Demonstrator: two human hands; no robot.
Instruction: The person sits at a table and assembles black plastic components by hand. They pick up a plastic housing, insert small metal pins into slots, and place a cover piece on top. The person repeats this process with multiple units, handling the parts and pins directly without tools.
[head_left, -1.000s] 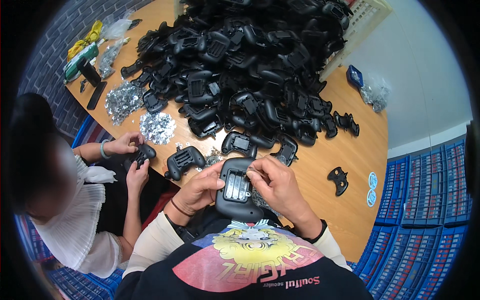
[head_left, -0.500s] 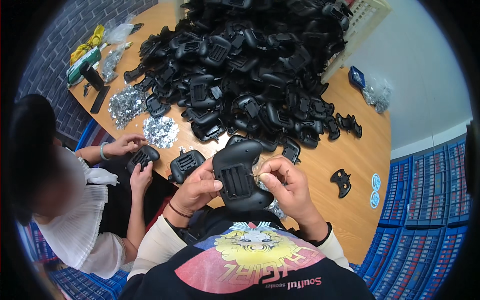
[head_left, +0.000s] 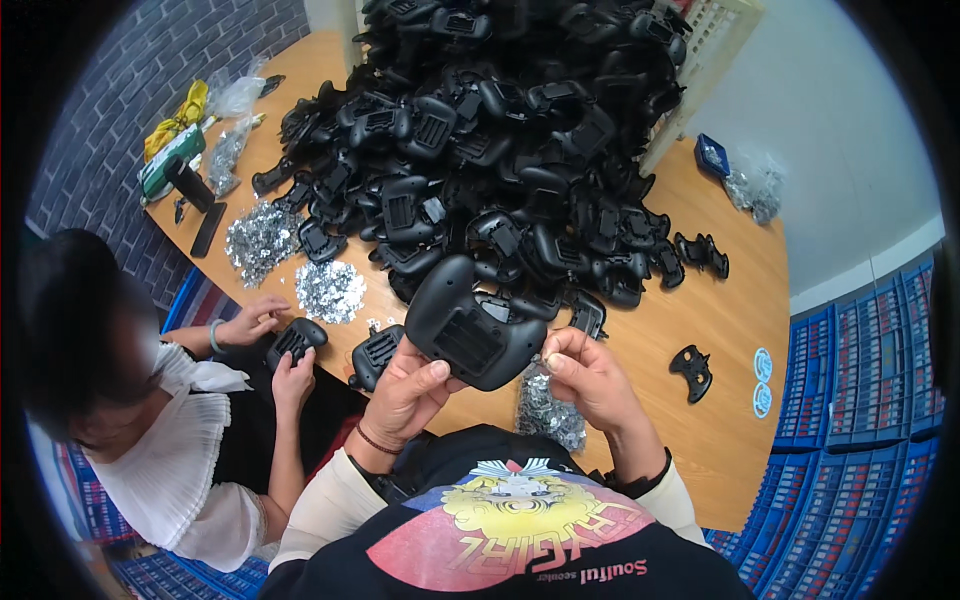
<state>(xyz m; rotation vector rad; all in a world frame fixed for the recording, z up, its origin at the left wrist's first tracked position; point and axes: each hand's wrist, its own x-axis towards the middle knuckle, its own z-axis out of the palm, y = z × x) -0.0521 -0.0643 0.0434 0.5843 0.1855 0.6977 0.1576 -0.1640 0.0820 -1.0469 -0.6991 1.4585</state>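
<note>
The left hand point(head_left: 405, 390) grips a black plastic game-controller shell point(head_left: 470, 325) from below, thumb pressed against its lower edge, holding it tilted up above the near edge of the wooden desk point(head_left: 740, 330). The right hand point(head_left: 590, 375) is just beside the shell's right end, its fingertips pinched together on something too small to make out; whether they touch the shell itself I cannot tell. Directly below the right hand lies a clear bag of small silvery metal parts point(head_left: 548, 408). Just left of the left hand a second black shell half point(head_left: 378, 355) rests on the desk. Beyond both hands rises a big heap of black controller shells point(head_left: 500, 150), and two loose piles of shiny metal pieces point(head_left: 300, 260) lie to the far left of it. Well to the right of the right hand sits a single black shell piece point(head_left: 692, 370). At the left, another person's hands point(head_left: 275, 345) hold a black shell point(head_left: 297, 340).
</note>
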